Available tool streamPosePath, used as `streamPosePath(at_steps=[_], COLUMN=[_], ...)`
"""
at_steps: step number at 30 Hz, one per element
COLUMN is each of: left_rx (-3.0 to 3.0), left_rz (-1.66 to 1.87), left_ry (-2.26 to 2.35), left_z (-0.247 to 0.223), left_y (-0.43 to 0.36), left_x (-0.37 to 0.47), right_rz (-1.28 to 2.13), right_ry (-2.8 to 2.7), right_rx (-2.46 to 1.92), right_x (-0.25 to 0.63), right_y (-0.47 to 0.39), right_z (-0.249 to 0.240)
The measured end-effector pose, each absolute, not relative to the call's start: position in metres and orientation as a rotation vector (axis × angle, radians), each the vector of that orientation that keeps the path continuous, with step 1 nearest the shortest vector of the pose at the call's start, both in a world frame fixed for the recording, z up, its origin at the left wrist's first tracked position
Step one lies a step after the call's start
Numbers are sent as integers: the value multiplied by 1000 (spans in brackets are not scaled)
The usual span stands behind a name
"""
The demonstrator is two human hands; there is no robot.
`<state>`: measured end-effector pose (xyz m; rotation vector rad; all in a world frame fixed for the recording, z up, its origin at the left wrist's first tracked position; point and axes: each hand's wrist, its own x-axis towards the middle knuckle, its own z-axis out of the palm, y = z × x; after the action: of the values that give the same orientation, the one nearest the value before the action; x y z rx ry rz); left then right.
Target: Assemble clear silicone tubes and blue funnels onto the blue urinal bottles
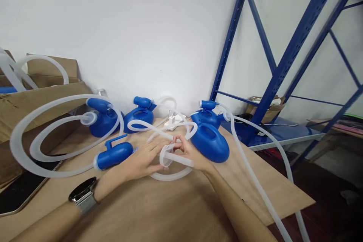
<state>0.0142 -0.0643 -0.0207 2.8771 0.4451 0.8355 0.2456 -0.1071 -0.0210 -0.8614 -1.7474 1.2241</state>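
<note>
A translucent white cap (164,155) with a tube end (179,159) sticking out of it is between my two hands, above the table. My left hand (146,157) grips the cap's left side, thumb below and fingers above. On the other side my right hand (194,153) curls its fingers and thumb round the tube beside the cap; its exact hold is partly hidden. The clear hose (171,176) loops behind and under both hands. Left of them lies a blue cylindrical funnel piece (116,155) with a handle. A blue jug (211,141) lies tilted just right of my right hand.
More blue jugs (103,123) with hoses stand along the wall. A cardboard box (51,98) and a phone (22,193) are at the left. White chargers (174,122) lie at the back. Hoses (249,170) hang over the table's right edge, near blue shelving (283,68).
</note>
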Motion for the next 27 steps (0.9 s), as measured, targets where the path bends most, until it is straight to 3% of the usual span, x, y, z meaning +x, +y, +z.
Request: streamPosePath(at_steps=[4,10,12,17,27], left_rx=[2565,2274,2213,2241,2467], left_rz=[831,974,1021,1011,737], left_ry=[515,780,805,881,1131], left_z=[-12,-10,-10,-16,-17], left_y=[-71,-64,-57,-45,-46], left_x=[27,18,10,-1,-8], right_rz=[1041,-102,-290,-189,384], right_ry=[-1700,-1355,-1286,-1410,-1621], right_rx=[-915,-1368,-1555,-1911,-1541], right_x=[247,295,323,365,372], right_y=[-101,-90,-82,-71,-99], right_z=[-24,-6,-4,-20,-4])
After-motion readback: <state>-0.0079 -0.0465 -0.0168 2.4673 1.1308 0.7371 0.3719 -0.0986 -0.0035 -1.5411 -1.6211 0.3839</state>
